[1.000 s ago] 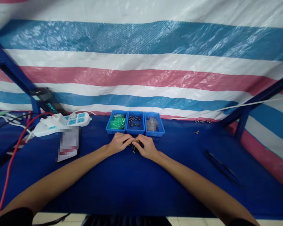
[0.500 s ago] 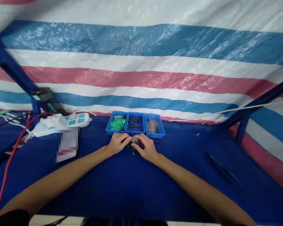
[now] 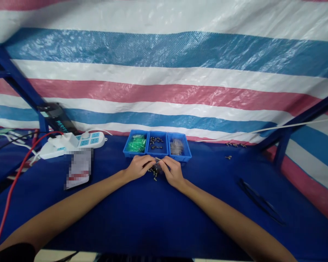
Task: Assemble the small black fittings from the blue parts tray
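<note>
Head view: both hands [image 3: 140, 166] pinch a small clear packet [image 3: 157, 159]; a black container [image 3: 57, 115] reads "PERFE…", partly legible.

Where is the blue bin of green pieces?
In the head view, it's the leftmost blue bin, beside the middle bin and just beyond the left hand.

Your dark blue table [image 3: 153, 222] carries three blue bins [image 3: 156, 153] set side by side toward its back edge, a loose pile of small metal pieces [image 3: 155, 174] lying just in front of them. To your left sit a white power strip [image 3: 71, 145] and a phone [image 3: 80, 167] – to your right, a small cluster [image 3: 228, 157], a further row of bits [image 3: 235, 145] and a dark, slender item [image 3: 260, 199].
</note>
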The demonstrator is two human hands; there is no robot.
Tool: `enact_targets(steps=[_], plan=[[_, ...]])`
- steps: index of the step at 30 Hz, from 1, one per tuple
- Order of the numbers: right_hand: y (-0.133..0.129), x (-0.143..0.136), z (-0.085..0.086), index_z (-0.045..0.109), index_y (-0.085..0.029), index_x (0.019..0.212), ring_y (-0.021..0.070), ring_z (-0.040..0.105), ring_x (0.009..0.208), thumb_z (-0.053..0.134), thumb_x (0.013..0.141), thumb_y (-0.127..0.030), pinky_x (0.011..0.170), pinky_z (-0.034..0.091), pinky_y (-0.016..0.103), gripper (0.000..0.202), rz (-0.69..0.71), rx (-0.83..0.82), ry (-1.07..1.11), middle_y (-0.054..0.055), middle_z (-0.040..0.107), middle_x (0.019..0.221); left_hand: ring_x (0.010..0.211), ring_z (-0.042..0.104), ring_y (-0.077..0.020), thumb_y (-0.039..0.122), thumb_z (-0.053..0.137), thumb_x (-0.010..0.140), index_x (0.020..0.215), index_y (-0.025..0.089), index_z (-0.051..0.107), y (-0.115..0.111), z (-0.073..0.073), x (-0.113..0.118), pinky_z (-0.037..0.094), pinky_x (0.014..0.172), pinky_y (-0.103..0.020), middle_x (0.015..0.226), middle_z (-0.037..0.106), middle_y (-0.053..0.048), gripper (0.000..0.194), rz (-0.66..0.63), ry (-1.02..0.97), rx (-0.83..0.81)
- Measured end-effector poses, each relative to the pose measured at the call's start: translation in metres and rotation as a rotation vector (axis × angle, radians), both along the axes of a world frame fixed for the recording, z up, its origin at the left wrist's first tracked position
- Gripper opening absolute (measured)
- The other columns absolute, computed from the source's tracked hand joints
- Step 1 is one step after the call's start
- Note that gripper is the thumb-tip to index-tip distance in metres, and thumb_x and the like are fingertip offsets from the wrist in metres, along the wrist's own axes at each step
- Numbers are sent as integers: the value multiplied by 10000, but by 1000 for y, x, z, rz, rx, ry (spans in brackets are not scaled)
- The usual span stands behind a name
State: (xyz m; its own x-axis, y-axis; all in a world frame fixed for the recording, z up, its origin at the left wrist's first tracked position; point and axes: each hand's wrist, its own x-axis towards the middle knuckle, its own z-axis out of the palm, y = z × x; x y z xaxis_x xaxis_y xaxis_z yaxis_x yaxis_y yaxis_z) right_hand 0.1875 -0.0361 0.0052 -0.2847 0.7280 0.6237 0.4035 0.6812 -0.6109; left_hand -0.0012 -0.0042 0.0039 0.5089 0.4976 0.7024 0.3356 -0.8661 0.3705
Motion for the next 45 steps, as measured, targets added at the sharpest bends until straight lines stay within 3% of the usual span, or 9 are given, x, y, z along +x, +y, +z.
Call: enact_targets(steps=[5, 12, 21, 26, 29, 33, 37, 39, 45], plan=[[0, 0, 3, 587, -151, 917, 138, 532, 720, 469, 908, -212, 672, 445, 265, 133, 4, 24, 62, 46, 570, 806, 627, 601, -99, 236, 471, 923, 869, 146, 591, 1, -2, -1, 438, 580, -195, 735, 638, -19, 160, -11, 68, -11], [0, -1, 5, 556, -167, 747, 121, 475, 609, 510, 869, -207, 594, 402, 257, 136, -24, 26, 78, 0, 494, 662, 623, 607, -95, 236, 477, 922, 848, 151, 594, 1, -1, 1, 455, 602, -188, 733, 645, -16, 162, 85, -20, -7], [8, 2, 29, 568, -163, 685, 102, 466, 547, 557, 835, -288, 541, 380, 227, 196, -82, -237, 186, -21, 506, 603, 473, 514, -52, 264, 533, 893, 1015, 159, 508, 0, 0, 0, 392, 480, -171, 756, 606, 11, 164, 142, -171, -184], [22, 19, 46, 565, -162, 668, 94, 450, 493, 558, 811, -304, 513, 370, 218, 202, -202, -280, 231, -37, 497, 531, 460, 477, -33, 228, 540, 883, 1047, 162, 475, 0, -1, 1, 378, 473, -171, 810, 601, 2, 188, 127, -208, -160], [31, 33, 57, 564, -159, 647, 93, 464, 485, 544, 790, -252, 521, 375, 219, 172, -313, -235, 123, -32, 516, 526, 465, 486, -41, 210, 543, 877, 1027, 159, 486, 0, -2, 0, 381, 480, -177, 751, 590, 16, 168, 131, -200, -146], [42, 51, 66, 637, -154, 681, 137, 561, 548, 537, 770, -186, 549, 382, 243, 137, -446, -256, -268, 14, 608, 584, 469, 499, -50, 205, 540, 876, 989, 149, 513, 0, -3, 0, 385, 483, -182, 688, 575, 25, 130, 147, -182, -133], [42, 54, 68, 677, -134, 835, 175, 599, 632, 541, 797, -191, 558, 371, 274, 152, -601, -154, -628, 113, 666, 858, 502, 532, -66, 214, 536, 878, 973, 147, 527, 0, -2, 0, 395, 483, -181, 672, 578, 19, 116, 161, -169, -109], [36, 49, 69, 681, -137, 836, 168, 590, 627, 535, 807, -178, 554, 360, 277, 155, -539, -122, -696, 117, 660, 881, 517, 542, -72, 215, 533, 880, 970, 146, 532, 0, -2, 0, 404, 489, -181, 671, 580, 16, 113, 161, -169, -102], [17, 27, 66, 700, -170, 711, 151, 571, 625, 578, 760, -118, 539, 318, 257, 141, -89, -188, -852, 56, 668, 709, 537, 552, -68, 208, 532, 882, 967, 146, 546, 0, -2, 0, 418, 515, -175, 691, 588, 10, 107, 168, -163, -94]])
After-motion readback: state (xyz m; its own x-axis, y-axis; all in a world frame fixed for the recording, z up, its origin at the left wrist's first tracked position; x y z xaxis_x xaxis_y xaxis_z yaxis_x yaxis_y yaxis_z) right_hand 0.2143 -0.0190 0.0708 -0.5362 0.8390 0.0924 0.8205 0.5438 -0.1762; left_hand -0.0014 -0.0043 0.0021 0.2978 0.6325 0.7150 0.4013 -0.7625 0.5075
